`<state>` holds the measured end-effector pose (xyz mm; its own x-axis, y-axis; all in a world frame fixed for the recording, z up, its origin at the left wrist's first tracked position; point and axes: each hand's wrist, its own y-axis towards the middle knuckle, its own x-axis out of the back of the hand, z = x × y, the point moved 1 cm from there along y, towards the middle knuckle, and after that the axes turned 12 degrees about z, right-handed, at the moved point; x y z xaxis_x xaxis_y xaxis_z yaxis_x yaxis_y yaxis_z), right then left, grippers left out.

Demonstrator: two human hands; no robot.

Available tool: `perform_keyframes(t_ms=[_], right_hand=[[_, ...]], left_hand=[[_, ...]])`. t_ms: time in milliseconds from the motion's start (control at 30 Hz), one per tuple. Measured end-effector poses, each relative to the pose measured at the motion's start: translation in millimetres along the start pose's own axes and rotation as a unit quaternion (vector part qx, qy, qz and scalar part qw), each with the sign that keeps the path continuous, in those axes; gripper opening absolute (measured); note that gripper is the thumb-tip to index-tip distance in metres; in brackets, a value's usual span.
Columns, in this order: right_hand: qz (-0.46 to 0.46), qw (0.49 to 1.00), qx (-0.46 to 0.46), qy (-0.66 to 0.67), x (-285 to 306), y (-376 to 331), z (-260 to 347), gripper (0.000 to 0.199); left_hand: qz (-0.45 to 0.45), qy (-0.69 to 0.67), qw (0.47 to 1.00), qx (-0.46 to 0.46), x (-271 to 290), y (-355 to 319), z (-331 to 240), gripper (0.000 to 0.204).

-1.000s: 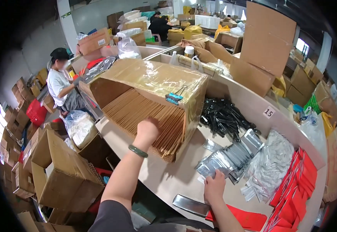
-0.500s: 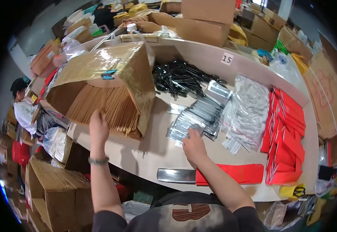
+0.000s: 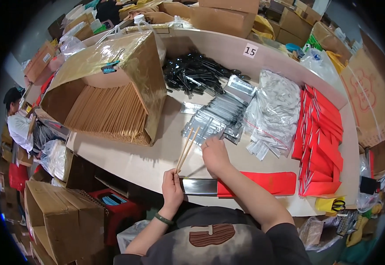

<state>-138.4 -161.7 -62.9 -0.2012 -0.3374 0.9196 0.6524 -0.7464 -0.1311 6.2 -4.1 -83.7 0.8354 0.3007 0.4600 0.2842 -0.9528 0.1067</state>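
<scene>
My left hand (image 3: 172, 192) is closed around a pair of wooden chopsticks (image 3: 184, 152) near the table's front edge, tips pointing up and away. My right hand (image 3: 215, 155) is at the near side of a pile of flat silver packets (image 3: 210, 117), its fingers pinched on what looks like one packet; the fingertips are partly hidden. Just in front of me lies a red paper sleeve (image 3: 263, 183) with a shiny silver film bag (image 3: 199, 186) sticking out of its left end. A tipped cardboard box (image 3: 150, 84), open toward me, holds many more chopsticks (image 3: 106, 110).
Black plastic spoons (image 3: 197, 70) are heaped at the back of the table (image 3: 126, 154). A clear bag of white packets (image 3: 272, 115) and stacked red sleeves (image 3: 320, 141) lie to the right. A raised rim borders the far side. Cartons (image 3: 69, 216) stand below left; a person (image 3: 20, 123) sits beyond.
My left hand has moved from the chopstick box toward me and right, bringing chopsticks out. My right hand remains by the silver packets. The whole view has shifted slightly.
</scene>
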Motion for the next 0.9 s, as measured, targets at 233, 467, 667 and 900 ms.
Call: perform_keyframes(t_ms=[233, 467, 667, 900], right_hand=[[-0.105, 0.994, -0.015, -0.03, 3.9, 16.1, 2.3, 0.013], [-0.101, 0.985, 0.053, 0.133, 20.1, -34.0, 1.2, 0.017], [-0.084, 0.963, 0.255, -0.02, -0.7, -90.9, 22.9, 0.011], [-0.068, 0.988, 0.115, 0.082, 26.2, -145.0, -5.3, 0.032]], left_hand=[[0.019, -0.055, 0.996, 0.064, -7.1, 19.8, -3.2, 0.016], [-0.063, -0.072, 0.995, 0.043, 47.9, -0.4, 5.3, 0.018], [0.076, -0.069, 0.992, 0.074, 55.2, -5.2, 0.8, 0.014], [0.233, -0.036, 0.965, 0.112, 101.3, 20.5, 3.3, 0.008]])
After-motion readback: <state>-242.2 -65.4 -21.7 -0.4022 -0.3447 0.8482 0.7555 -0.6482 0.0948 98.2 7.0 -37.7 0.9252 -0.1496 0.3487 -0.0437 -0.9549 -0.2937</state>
